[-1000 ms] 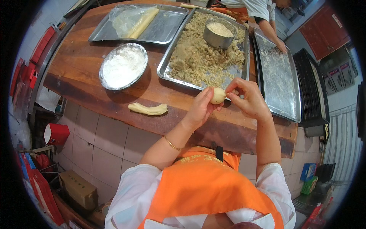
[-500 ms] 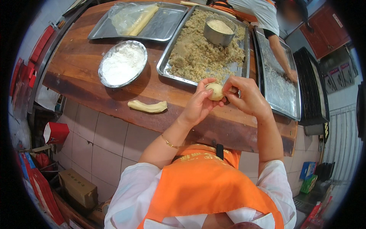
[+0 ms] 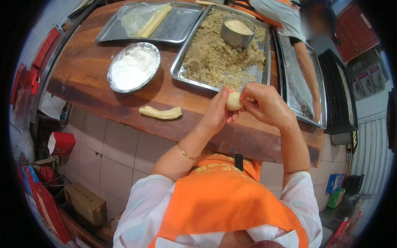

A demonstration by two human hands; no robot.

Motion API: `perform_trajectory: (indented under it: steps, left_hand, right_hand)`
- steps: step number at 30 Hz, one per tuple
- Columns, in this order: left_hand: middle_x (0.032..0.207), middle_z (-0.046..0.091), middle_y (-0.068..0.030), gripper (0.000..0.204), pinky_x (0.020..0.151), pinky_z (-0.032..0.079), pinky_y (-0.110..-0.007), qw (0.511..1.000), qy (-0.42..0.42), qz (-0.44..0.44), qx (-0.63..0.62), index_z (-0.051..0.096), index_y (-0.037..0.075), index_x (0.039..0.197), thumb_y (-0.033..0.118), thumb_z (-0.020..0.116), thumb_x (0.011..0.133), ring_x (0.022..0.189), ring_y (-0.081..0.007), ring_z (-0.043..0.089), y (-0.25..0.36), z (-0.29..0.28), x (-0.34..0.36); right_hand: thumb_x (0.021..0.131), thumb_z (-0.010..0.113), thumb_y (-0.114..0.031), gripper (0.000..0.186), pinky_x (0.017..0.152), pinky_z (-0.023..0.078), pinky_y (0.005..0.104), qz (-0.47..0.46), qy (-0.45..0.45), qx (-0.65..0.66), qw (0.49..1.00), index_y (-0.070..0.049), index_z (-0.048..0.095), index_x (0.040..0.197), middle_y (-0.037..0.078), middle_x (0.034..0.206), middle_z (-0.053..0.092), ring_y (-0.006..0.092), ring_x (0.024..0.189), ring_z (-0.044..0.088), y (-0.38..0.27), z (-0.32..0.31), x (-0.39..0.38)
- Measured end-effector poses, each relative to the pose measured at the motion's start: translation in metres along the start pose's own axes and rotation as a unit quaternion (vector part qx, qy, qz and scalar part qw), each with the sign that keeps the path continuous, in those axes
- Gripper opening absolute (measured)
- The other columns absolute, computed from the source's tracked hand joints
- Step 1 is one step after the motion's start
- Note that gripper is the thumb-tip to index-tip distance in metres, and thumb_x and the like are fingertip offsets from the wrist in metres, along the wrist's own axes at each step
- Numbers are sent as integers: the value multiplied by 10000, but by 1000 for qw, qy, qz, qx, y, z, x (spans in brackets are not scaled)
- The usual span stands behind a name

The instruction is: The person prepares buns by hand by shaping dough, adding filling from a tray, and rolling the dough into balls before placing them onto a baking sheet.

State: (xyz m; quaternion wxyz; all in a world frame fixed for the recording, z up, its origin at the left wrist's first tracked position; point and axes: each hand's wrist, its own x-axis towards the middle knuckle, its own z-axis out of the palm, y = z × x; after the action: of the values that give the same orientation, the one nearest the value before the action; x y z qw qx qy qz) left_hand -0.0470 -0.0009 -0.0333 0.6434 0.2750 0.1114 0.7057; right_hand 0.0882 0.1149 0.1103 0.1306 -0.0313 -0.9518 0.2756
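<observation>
A round, pale yellow dough ball (image 3: pixel 234 101) is held up over the near edge of the wooden table. My left hand (image 3: pixel 218 108) cups it from the left, thumb up along its side. At its right side, the fingers of my right hand (image 3: pixel 264 103) pinch the dough's edge. Just beyond my hands is a metal tray (image 3: pixel 178 70) of crumbly, brownish filling (image 3: pixel 225 53). A short strip of dough (image 3: pixel 160 113) lies on the table to the left of my left hand.
A foil-coloured bowl of white flour (image 3: pixel 134 68) stands left of the filling. Behind it, a tray (image 3: pixel 175 35) holds a dough roll under plastic. A metal bowl of pale crumbs (image 3: pixel 238 31) rests on the filling. At right, a co-worker's arm (image 3: pixel 309 70) reaches over a floured tray (image 3: pixel 293 80).
The dough ball has turned in my hands, its pale smooth side now showing, and my left thumb has straightened upward. The co-worker's hand has moved nearer along the right tray.
</observation>
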Motion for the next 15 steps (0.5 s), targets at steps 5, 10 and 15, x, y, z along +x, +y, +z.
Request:
perform_trajectory:
  steps: [5, 10, 15]
  left_hand:
    - [1115, 611, -59, 442, 771, 469, -280, 995, 96, -19, -3, 493, 108, 1363, 443, 432, 1081, 961, -143, 586, 5, 30, -2]
    - [1107, 609, -37, 363, 862, 468, -258, 988, 5, -73, 139, 533, 65, 1312, 315, 563, 1050, 985, -96, 572, 29, 33, -14]
    - [1198, 586, -32, 419, 910, 467, -272, 962, 26, -76, 262, 519, 34, 1353, 193, 665, 993, 1048, -85, 549, 31, 35, -16]
  right_hand:
    - [794, 695, 39, 168, 659, 495, 379, -31, 20, -3, 999, -28, 559, 867, 119, 799, 593, 336, 727, 602, -8, 2, -3]
    - [799, 701, 31, 171, 666, 502, 386, -4, -1, -21, 1000, -26, 555, 867, 129, 811, 599, 342, 754, 624, -14, -3, -11]
    - [816, 689, 7, 162, 671, 507, 408, -4, -32, -43, 999, -33, 595, 941, 135, 820, 605, 351, 774, 632, -23, -4, -17]
